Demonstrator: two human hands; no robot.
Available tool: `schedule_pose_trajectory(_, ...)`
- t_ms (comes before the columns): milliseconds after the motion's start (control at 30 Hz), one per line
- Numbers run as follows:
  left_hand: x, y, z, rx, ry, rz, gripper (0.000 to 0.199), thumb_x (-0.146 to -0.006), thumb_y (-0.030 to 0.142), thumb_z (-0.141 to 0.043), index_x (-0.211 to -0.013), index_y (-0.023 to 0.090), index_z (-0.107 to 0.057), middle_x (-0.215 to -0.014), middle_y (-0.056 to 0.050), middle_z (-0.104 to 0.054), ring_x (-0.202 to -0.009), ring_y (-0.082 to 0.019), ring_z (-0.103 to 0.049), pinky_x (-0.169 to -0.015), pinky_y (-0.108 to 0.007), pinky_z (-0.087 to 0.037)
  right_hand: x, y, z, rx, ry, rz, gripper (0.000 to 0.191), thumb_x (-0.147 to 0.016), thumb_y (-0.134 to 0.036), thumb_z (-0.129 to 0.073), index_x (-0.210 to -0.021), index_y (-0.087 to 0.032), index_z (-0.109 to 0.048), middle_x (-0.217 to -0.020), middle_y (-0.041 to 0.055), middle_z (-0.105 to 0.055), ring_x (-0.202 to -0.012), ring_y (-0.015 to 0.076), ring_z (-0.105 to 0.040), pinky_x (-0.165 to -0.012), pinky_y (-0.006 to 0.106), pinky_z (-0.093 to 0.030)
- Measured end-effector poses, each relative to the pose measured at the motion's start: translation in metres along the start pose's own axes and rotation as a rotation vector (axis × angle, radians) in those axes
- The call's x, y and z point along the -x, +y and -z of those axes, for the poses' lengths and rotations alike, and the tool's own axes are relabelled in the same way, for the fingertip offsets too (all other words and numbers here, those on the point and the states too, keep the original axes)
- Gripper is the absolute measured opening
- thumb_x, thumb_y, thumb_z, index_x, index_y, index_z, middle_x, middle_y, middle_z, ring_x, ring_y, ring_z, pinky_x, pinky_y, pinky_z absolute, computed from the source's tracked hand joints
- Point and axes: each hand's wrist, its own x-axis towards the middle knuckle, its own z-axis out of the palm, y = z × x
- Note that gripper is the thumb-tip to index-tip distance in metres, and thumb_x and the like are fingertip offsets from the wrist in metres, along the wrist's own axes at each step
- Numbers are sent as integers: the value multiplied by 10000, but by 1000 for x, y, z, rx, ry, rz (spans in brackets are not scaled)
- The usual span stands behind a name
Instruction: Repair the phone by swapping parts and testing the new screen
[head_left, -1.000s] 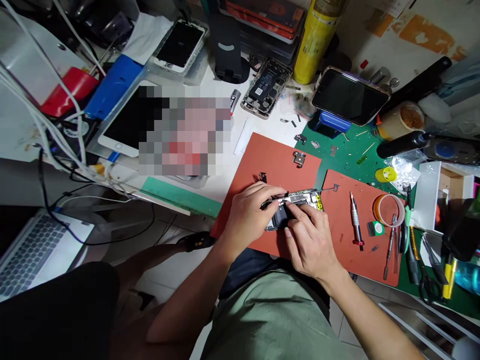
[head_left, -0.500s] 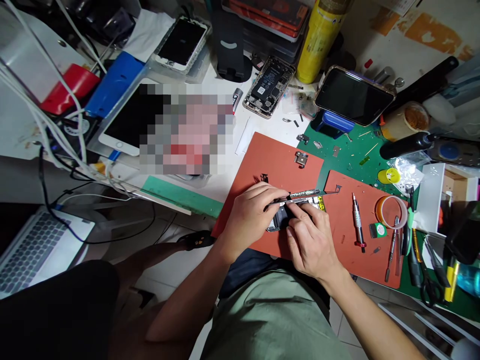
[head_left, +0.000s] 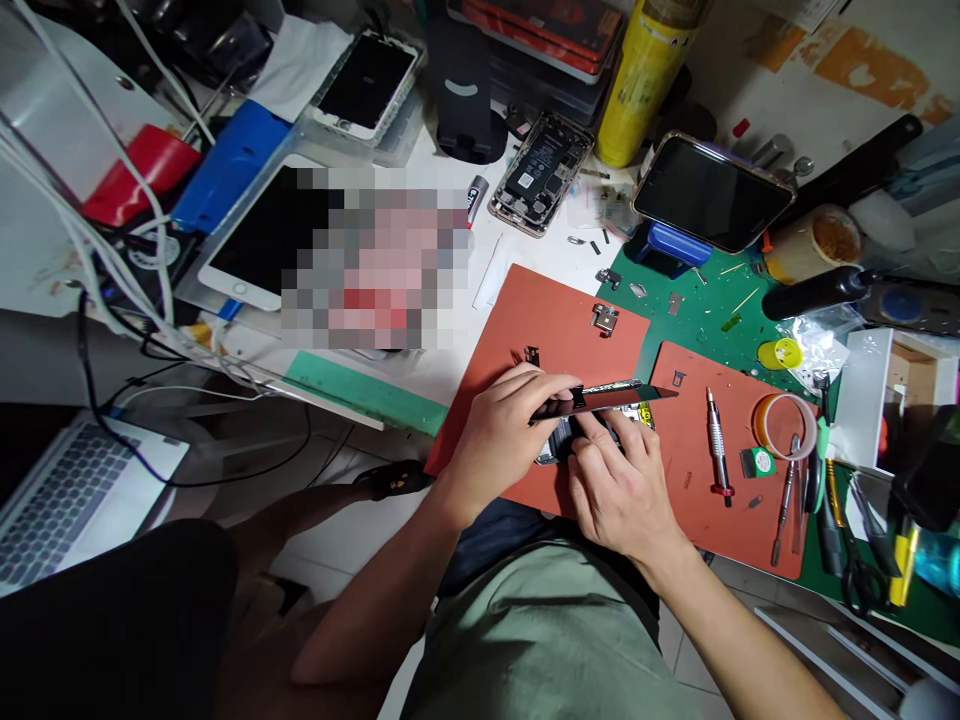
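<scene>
The left hand (head_left: 499, 430) has its thumb and fingers clamped on the near left end of a dark, glossy phone screen (head_left: 630, 402), which stands tilted, seen almost edge-on, above an open phone body (head_left: 553, 442). That body lies on the left orange mat (head_left: 570, 335), at the mat's right side, partly hidden by the screen and the hands. The right hand (head_left: 619, 485) is close beside the left, its fingers bent and reaching in under the screen's lower edge at the phone body; whether they grip anything, I cannot tell. Beyond the hands, a small metal part (head_left: 604, 319) lies near the mat's far right corner. On the right orange mat (head_left: 686, 425) are a small dark frame (head_left: 679, 379), a screwdriver (head_left: 718, 450) and, by the right edge, a roll of tape (head_left: 759, 425). Farther back, another opened phone (head_left: 544, 175) lies on the white tabletop (head_left: 517, 262), left of a yellow can (head_left: 634, 95).
</scene>
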Motion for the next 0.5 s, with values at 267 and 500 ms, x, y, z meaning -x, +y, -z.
schedule_pose_trajectory(267, -1, 2, -2, -10, -16, 0, 372, -867, -64, -711, -1107, 217, -750, -974, 13, -762, -921, -144, -703, -852, -251, -560, 8, -1, -1, 18, 81, 39, 154, -960, -198, -581, -1065, -137, -676, -1407, 178, -704, -1240, 349, -592, -989, 486, -432)
schedule_pose_trajectory(500, -2, 4, -2, -38, -39, 15, 285, -931, 16, -666, -1101, 230, -748, -993, -1, -767, -941, -160, -710, -863, -272, -569, 6, 1, 1, -44, 76, 17, 174, -956, -189, -583, -1101, -133, -662, -1395, 189, -703, -1228, 348, -600, -988, 492, -447)
